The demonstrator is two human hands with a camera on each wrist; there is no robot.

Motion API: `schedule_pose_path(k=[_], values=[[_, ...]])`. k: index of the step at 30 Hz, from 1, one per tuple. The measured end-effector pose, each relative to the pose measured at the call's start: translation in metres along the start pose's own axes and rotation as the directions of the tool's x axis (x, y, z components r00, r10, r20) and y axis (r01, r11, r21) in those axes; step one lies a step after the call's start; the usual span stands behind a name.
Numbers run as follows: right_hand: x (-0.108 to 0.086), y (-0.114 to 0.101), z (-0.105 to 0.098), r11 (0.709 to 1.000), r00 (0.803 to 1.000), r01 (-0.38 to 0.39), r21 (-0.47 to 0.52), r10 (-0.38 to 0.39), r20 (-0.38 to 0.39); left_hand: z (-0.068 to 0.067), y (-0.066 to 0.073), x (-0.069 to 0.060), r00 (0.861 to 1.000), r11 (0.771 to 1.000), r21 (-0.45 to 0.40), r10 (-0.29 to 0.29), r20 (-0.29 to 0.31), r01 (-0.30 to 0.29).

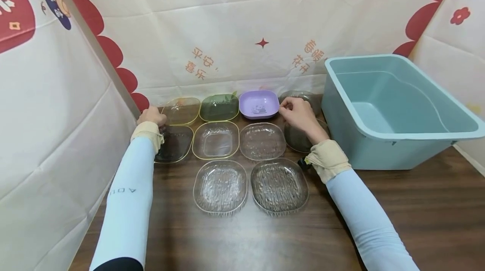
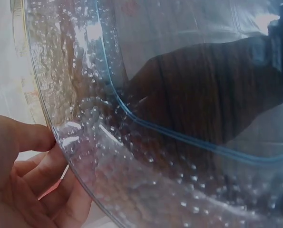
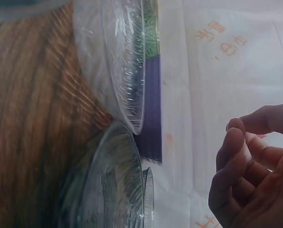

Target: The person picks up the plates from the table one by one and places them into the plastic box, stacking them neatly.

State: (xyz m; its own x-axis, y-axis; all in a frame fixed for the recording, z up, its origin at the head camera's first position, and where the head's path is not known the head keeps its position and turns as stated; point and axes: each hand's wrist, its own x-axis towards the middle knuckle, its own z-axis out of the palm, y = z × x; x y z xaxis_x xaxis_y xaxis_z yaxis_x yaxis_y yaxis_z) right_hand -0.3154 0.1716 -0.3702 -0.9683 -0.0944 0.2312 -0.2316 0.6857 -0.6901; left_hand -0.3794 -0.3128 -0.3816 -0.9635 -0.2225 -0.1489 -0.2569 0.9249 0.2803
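Far left, the left hand is pinching the rim of a dark see-through dish, thumb on one side, other fingers on the other. That dish is taking the left end of the middle row, and an amber dish is sitting just behind it. Next along, a yellow-rimmed clear dish is lying in front of a green dish, with a ribbed clear dish sitting closest to the camera. Then a purple dish is sitting at the back, a plain clear dish in the middle and a second ribbed dish up front. The right hand is hanging around the purple one's right edge, fingers curling, thumb meeting fingertip, gripping nothing I'm seeing; can't tell if it's touching. Two smoky dishes are partly hiding behind that arm. Finally, a blue tub is standing on the tabletop.
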Motion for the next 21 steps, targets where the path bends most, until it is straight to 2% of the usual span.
schedule_pose_path(k=[5,11,17,21], values=[[0.001,0.002,-0.002,0.998,0.998,-0.039,0.044,0.037,0.044,-0.003,0.002,-0.005,1.0,1.0,-0.007,0.006,-0.025,-0.006],[0.002,0.002,-0.004,0.997,0.996,-0.035,0.064,0.03,0.086,-0.002,0.0,-0.007,0.998,0.999,-0.026,-0.042,-0.052,0.041],[-0.001,0.005,-0.011,0.996,0.996,-0.055,0.073,0.05,0.073,0.0,-0.001,-0.002,0.993,0.998,-0.043,-0.04,-0.107,0.036],[0.0,0.006,-0.015,0.995,0.997,-0.055,0.08,0.05,0.06,-0.002,0.0,0.0,0.988,0.998,-0.055,-0.035,-0.148,0.027]])
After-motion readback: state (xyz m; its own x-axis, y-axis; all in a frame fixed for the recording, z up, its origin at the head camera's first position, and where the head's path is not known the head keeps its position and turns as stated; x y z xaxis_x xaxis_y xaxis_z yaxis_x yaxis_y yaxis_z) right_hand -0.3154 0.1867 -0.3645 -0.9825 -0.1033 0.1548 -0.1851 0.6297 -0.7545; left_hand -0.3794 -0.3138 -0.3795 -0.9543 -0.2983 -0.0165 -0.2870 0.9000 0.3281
